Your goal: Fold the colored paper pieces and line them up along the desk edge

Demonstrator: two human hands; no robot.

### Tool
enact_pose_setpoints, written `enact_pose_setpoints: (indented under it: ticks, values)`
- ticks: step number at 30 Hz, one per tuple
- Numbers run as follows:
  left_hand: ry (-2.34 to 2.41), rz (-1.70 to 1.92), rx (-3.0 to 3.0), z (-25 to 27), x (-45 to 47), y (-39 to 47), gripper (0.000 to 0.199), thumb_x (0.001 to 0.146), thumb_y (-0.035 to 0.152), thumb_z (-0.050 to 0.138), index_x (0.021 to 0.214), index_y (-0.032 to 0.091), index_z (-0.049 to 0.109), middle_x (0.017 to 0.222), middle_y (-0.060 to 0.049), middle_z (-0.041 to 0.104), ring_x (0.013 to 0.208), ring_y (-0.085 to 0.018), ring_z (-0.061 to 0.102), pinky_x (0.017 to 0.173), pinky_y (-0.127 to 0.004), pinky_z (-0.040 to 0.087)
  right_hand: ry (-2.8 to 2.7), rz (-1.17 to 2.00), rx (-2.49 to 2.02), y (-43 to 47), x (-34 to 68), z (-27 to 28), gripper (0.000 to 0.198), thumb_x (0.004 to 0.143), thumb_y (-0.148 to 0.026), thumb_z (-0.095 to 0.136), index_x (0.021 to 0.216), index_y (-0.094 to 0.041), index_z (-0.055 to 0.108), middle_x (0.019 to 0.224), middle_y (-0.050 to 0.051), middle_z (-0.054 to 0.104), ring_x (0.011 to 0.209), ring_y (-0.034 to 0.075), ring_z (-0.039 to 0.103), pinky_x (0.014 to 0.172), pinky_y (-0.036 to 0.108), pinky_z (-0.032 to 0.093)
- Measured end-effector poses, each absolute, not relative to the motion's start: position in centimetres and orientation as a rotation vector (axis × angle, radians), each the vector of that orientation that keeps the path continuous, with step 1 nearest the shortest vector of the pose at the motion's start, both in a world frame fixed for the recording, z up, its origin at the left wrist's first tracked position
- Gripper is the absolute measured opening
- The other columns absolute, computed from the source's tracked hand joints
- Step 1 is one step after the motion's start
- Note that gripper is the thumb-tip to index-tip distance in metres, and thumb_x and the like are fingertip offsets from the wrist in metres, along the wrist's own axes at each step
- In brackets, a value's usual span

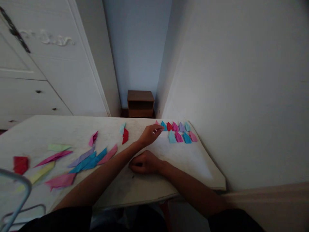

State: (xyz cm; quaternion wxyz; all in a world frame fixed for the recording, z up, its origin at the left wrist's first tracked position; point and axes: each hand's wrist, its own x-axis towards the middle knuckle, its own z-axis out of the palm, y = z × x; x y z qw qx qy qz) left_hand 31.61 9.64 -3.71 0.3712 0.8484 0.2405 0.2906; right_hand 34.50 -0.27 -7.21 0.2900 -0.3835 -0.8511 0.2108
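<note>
My left hand [151, 134] reaches across to the far right part of the table, fingers bent and a gap showing at the thumb. Its fingertips overlap the lower edge of a blue folded paper piece [163, 125] in the back row; whether they touch it is unclear. A pink piece [157, 122] is partly hidden behind that hand. My right hand [146, 162] rests on the table nearer to me, fingers loosely curled in, nothing visible in it. Right of my left hand, pointed folded papers stand in two rows, among them a red one [170, 126] and a light blue one [172, 137].
Flatter folded papers lie scattered on the left of the white table [154, 190], such as a pink one [61, 181] and a red one [125, 136]. A metal rail [26, 193] stands at lower left. A wall [229, 96] borders the right; a white cabinet [65, 74] stands behind.
</note>
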Motion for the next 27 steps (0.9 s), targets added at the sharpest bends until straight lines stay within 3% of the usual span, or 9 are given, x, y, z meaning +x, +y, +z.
enact_pose_setpoints:
  ticks: [7, 14, 19, 27]
  values:
    - [0.718, 0.879, 1.806, -0.5, 19.8, 7.2, 0.027, 0.087, 0.032, 0.056, 0.103, 0.015, 0.070, 0.091, -0.007, 0.073, 0.081, -0.016, 0.067, 0.075, -0.025, 0.054, -2.083, 0.680, -1.152, -0.7, 34.4, -7.1, 0.026, 0.089, -0.033, 0.054, 0.083, -0.015, 0.072, 0.063, 0.001, 0.067, 0.050, 0.009, 0.054, 0.054, 0.019, 0.040]
    - [1.060, 1.034, 1.661, -2.2, 6.7, 2.1, 0.024, 0.084, 0.039, 0.060, 0.090, 0.019, 0.072, 0.072, -0.002, 0.068, 0.066, -0.014, 0.061, 0.059, -0.022, 0.048, -2.079, 0.715, -1.232, -1.1, 33.6, -6.4, 0.033, 0.092, -0.038, 0.049, 0.080, -0.016, 0.071, 0.070, 0.004, 0.070, 0.057, 0.012, 0.058, 0.056, 0.022, 0.042]
    - [1.044, 0.979, 1.668, -4.7, 4.6, 0.0, 0.026, 0.087, 0.039, 0.057, 0.080, 0.018, 0.071, 0.070, -0.003, 0.066, 0.065, -0.014, 0.059, 0.060, -0.023, 0.045, -2.001, 0.723, -1.361, -1.2, 32.9, -6.1, 0.035, 0.090, -0.043, 0.051, 0.077, -0.017, 0.070, 0.062, 0.002, 0.065, 0.053, 0.014, 0.057, 0.052, 0.024, 0.042]
    - [1.055, 1.000, 1.658, -5.6, 4.2, 0.1, 0.029, 0.090, 0.041, 0.053, 0.082, 0.017, 0.069, 0.071, -0.003, 0.066, 0.066, -0.015, 0.059, 0.062, -0.024, 0.044, -1.855, 0.903, -1.505, -0.7, 31.1, -5.1, 0.040, 0.089, -0.051, 0.050, 0.082, -0.018, 0.071, 0.055, 0.001, 0.058, 0.043, 0.013, 0.051, 0.043, 0.024, 0.040]
